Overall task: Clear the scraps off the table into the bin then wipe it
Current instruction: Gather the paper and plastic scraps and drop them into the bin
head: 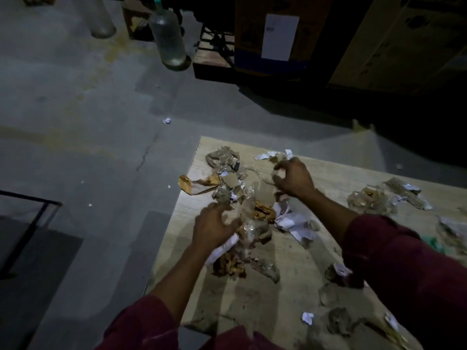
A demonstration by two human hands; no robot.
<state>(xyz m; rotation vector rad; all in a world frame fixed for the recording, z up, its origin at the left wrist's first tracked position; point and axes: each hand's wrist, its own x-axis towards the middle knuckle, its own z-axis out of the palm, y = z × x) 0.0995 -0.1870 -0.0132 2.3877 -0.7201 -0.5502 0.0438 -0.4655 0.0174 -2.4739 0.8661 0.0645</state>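
A light wooden table is strewn with scraps: crumpled clear plastic, an orange wrapper, torn white paper and dusty lumps. My left hand grips a bunch of crumpled plastic and white paper near the table's left side. My right hand is farther back, its fingers curled round a small scrap of plastic and paper by the far edge. More scraps lie to the right. No bin can be picked out with certainty.
Grey concrete floor lies left of the table, with small paper bits. A dark metal frame stands at the left. Two large clear bottles and cardboard boxes stand at the back.
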